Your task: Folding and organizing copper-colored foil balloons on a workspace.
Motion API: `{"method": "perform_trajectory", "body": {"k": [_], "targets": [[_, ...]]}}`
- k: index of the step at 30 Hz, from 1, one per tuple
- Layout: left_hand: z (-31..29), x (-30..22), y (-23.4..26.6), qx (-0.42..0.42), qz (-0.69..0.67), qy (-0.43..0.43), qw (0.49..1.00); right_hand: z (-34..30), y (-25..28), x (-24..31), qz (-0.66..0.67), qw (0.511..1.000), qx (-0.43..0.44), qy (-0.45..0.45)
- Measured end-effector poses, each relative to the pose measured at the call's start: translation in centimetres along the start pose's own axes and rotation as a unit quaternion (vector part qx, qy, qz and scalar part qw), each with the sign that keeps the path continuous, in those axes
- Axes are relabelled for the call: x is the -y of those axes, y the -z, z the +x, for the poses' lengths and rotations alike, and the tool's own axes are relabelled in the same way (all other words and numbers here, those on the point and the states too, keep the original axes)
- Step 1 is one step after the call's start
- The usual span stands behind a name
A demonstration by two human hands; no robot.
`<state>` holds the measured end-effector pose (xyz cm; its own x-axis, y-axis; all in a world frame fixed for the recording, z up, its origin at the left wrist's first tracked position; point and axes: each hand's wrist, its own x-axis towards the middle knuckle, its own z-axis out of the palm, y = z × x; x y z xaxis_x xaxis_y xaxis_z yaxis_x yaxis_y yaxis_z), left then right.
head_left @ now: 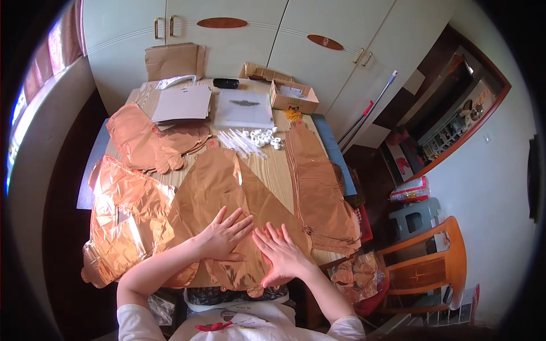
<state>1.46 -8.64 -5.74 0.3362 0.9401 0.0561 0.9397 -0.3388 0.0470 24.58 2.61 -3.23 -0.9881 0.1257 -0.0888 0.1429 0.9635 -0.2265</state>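
A flat copper-coloured foil balloon (207, 182) is spread across the table in front of me, its lower end reaching the near edge. On its surface lie both of my hands, fingers spread and palms down. My left hand (224, 236) rests near its middle, and my right hand (280, 254) presses just to the right of it, the two a small gap apart. Neither hand grips anything. To the left is a crumpled, shinier foil piece (116, 210). Further up sits a pile of flat foil balloons (136, 136). On the right lies a long stack of foil balloons (318, 187).
White plastic sticks (240, 145) and small white cups (263, 136) lie beyond the balloon. Behind them are a clear plastic packet (244, 111), white sheets (185, 103) and a small cardboard box (294, 99). A wooden chair (421, 267) stands at the right.
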Motion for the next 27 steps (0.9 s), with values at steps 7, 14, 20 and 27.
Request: {"method": "perform_trajectory", "body": {"k": [7,14,20,27], "targets": [[-0.1,-0.1,-0.4,-0.022,-0.005,-0.001,1.0,-8.2,-8.6,4.2,0.218,0.768,-0.532,-0.281],[0.1,-0.1,-0.3,-0.019,-0.012,0.0,1.0,-8.8,-8.7,8.1,0.749,0.447,-0.334,-0.357],[0.1,-0.1,0.3,-0.009,-0.025,0.006,1.0,-5.7,-4.0,9.0,0.246,0.861,-0.412,-0.166],[0.2,0.4,-1.1,-0.015,0.008,-0.003,1.0,-2.9,-4.4,9.6,0.175,0.944,-0.281,0.002]]}}
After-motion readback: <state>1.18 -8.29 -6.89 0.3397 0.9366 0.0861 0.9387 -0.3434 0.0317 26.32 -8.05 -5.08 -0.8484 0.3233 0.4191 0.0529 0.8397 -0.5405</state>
